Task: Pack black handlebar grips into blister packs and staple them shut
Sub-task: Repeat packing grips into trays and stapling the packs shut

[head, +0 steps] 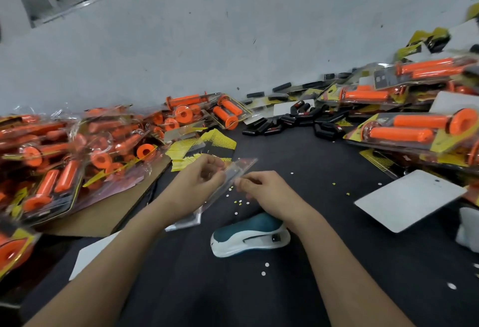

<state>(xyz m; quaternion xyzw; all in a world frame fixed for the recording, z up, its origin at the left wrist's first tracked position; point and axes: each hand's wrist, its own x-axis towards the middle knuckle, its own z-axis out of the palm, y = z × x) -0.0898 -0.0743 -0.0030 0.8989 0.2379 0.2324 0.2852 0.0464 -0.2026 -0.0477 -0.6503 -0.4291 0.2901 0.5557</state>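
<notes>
A clear blister pack [241,167] is pinched at one edge by the right hand [261,189] and grasped by the left hand [194,181]; black handlebar grips [298,119] are heaped well beyond the grip; a stapler [250,236] lies under the right wrist; bare table [324,171] is left rightward, up to a white card [409,199].

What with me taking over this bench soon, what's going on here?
A person holds a clear blister pack in both hands above the table. The left hand grips one end and the right hand pinches its edge. The pack looks empty. The stapler lies untouched near the right wrist. Loose black grips are heaped at the far side, and packs of orange grips are piled on both sides.
</notes>
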